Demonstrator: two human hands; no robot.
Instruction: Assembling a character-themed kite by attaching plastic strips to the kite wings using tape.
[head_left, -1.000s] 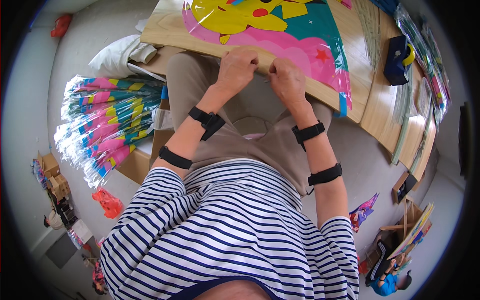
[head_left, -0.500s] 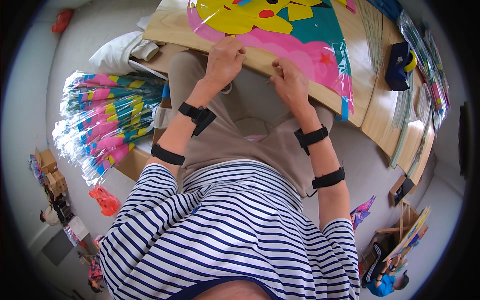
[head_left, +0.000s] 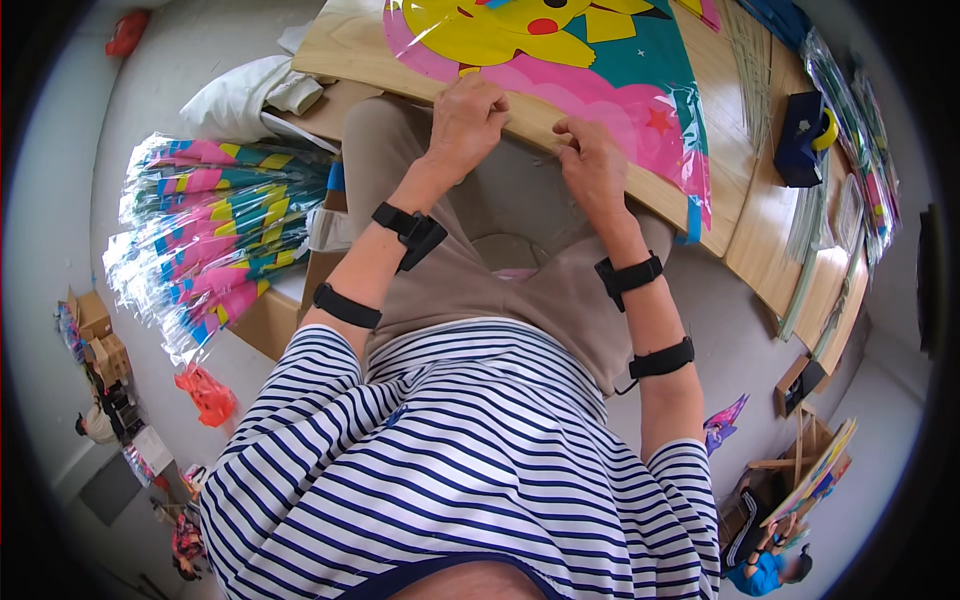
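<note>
A shiny printed plastic sheet, pink and teal with a yellow cartoon figure, lies on the wooden table with its curved border along the near edge. My left hand is at that edge, fingers pinched together beside the sheet's border. To its right, my right hand is also at the edge, thumb and forefinger bent toward each other. Whatever is between the fingers of either hand is hidden or too thin to make out. A blue strip hangs over the table edge at the sheet's right corner.
Bundled printed plastic sheets lie at my left beside white cloth. On the table's right are thin rods, a dark tape dispenser with yellow tape, and more wrapped sheets. A person in blue works at lower right.
The view has shifted slightly. My left hand has slid a little to the right along the table edge, and my right hand has barely moved. The sheet stays in place.
</note>
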